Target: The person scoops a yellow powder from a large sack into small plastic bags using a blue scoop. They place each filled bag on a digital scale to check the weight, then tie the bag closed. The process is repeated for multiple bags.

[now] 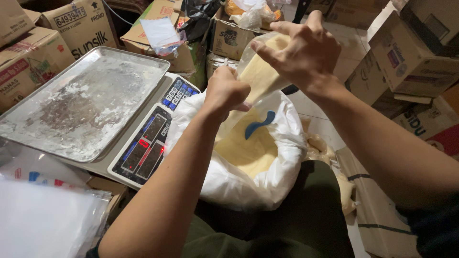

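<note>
**Pale yellow, white and brown**

The powder (248,150) in the sack (239,184) is pale yellow, and the sack itself is white. A bright blue scoop (258,124) lies in the powder. The small bag (256,71) is clear plastic, showing the same yellow through it. The scale's tray (81,102) is dull silver, smeared with white dust in streaks and patches. The scale's panel (143,148) is black with red lit digits, and its keypad (178,93) is blue with white keys. The boxes (406,57) around are brown cardboard with red and black print. The clear bags (43,215) at lower left show red and blue marks. The trousers (296,224) are dark olive green.
</note>
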